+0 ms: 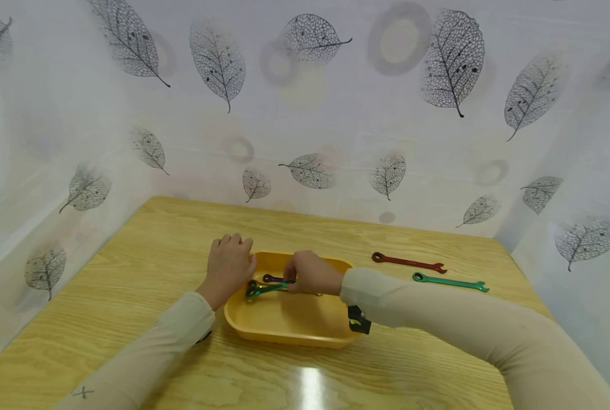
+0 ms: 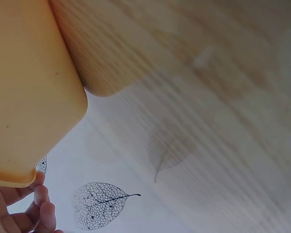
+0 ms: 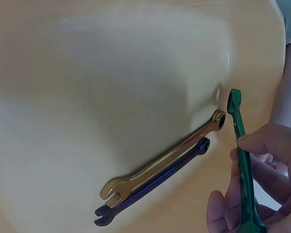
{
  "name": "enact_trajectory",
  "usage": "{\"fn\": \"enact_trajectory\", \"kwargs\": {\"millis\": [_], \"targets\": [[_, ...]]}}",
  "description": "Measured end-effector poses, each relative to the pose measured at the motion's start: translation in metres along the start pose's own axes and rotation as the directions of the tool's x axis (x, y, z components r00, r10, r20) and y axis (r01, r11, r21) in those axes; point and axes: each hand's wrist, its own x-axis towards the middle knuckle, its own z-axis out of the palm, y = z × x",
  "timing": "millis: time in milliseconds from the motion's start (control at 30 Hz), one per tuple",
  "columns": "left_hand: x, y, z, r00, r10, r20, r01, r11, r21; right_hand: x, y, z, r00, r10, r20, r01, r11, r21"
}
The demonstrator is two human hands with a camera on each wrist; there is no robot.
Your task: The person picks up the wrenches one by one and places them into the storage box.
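Head view: behind everything hangs a white cloth (image 1: 305,128) printed with dark leaves, covering the upper half of the frame. Below it spreads your wood-grain worktop (image 1: 146,270), and at its lower centre sits the yellow tray (image 1: 295,320). Both your hands are at it. Your left hand (image 1: 228,265) grips the rim at the tray's upper left, its fingers outside the wall. Your right hand (image 1: 315,273) comes across from the right of the frame and pinches a green wrench (image 3: 245,170) between thumb and fingers. That wrench is over the left part of the tray; you can't tell whether it touches the tray's floor. In the right wrist view, it stands at the lower right, its ring end near that of a gold wrench (image 3: 167,156). The gold one lies in the tray, right alongside a purple wrench (image 3: 160,178). At the right of the head view, you have a red wrench (image 1: 408,262) and a second green wrench (image 1: 450,281) on the worktop, apart from each other.
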Motion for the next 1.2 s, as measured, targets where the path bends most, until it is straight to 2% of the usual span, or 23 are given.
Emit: {"fn": "enact_trajectory", "kwargs": {"millis": [333, 700, 867, 1200], "targets": [[0.0, -0.001, 0.002, 1.0, 0.001, -0.007, -0.001, 1.0, 0.002, 0.007, 0.002, 0.007, 1.0, 0.0, 0.012, 0.0, 1.0, 0.004], [0.001, -0.001, 0.003, 1.0, 0.006, -0.03, -0.006, 1.0, -0.002, 0.01, -0.006, 0.008, 0.999, 0.044, 0.02, -0.043, 0.999, -0.026], [0.0, -0.001, 0.003, 1.0, 0.002, -0.019, -0.002, 1.0, -0.008, 0.014, -0.001, 0.01, 0.999, 0.024, 0.026, -0.022, 0.999, -0.048], [0.0, -0.001, 0.003, 1.0, 0.002, -0.007, -0.002, 1.0, -0.017, 0.021, 0.012, 0.015, 0.995, -0.04, 0.088, 0.051, 0.992, -0.117]]}}
